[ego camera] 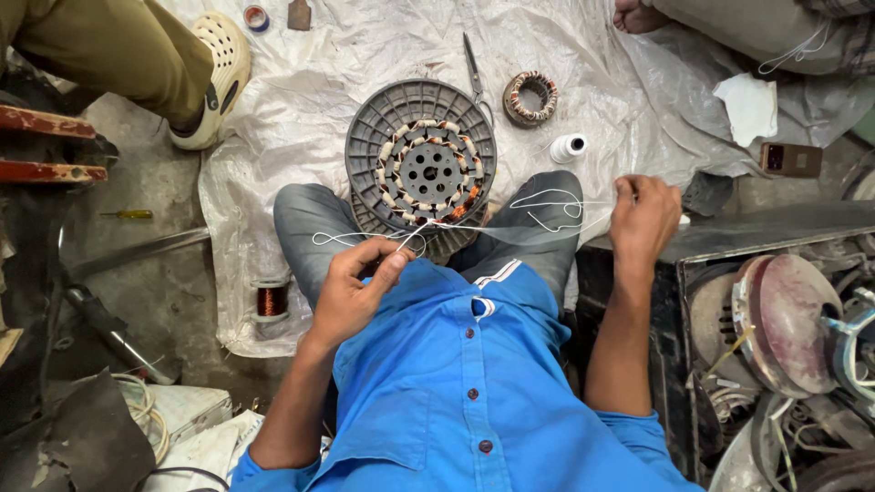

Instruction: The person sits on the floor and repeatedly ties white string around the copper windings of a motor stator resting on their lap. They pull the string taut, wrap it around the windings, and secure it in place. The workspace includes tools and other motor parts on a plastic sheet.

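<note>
1. My left hand point(351, 292) pinches the white thread point(547, 202) between thumb and forefinger, fingers closed on it just in front of the stator point(425, 169).
2. My right hand point(643, 219) is out to the side at the edge of the dark box point(775, 228), fingers curled shut on the far end of the thread, which loops slack over my knee.
3. The stator lies flat on a grey disc point(369, 128) between my knees, on the plastic sheet point(365, 46) on the floor; its copper coils face up.
4. To lace well, I judge the thread should be drawn taut evenly from both ends, kept low against the coils, without snagging.
5. Both forearms reach forward, the left bent inward, the right straighter and spread wide.
6. A thread spool point(569, 147), scissors point(473, 66) and a smaller stator point(530, 98) lie beyond.
</note>
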